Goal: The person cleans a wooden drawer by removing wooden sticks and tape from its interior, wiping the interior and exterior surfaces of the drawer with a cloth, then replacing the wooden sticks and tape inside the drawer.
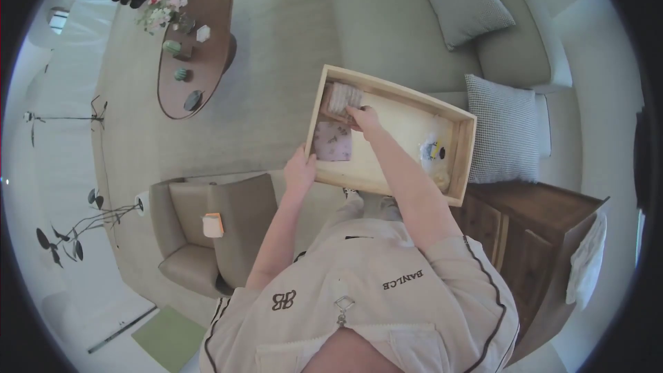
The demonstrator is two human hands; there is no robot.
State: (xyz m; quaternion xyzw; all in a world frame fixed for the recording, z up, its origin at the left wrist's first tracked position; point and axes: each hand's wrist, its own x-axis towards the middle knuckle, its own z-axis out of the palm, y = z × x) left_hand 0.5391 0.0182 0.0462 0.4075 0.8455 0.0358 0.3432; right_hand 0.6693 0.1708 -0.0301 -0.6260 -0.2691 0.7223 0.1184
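A shallow, open wooden box (399,88) is held tilted in front of my body. My left hand (300,171) is closed around its near left edge. Reaching inside, my right hand (364,119) has its fingers closed at the corner of a light striped folded cloth (343,99), which lies with a brownish piece in the far left corner. Just below it, a pale purple folded cloth (333,141) with small dark marks rests on the box floor. Toward the right end sits a small clear packet (433,149) with blue, yellow and black parts; what it holds is too small to tell.
A grey-green sofa (387,21) with cushions (504,128) stands beyond and right of the box. At right is a dark wooden cabinet (532,235). A tan armchair (238,214) stands left, and a brown coffee table (207,27) with flowers and small ornaments is farther off.
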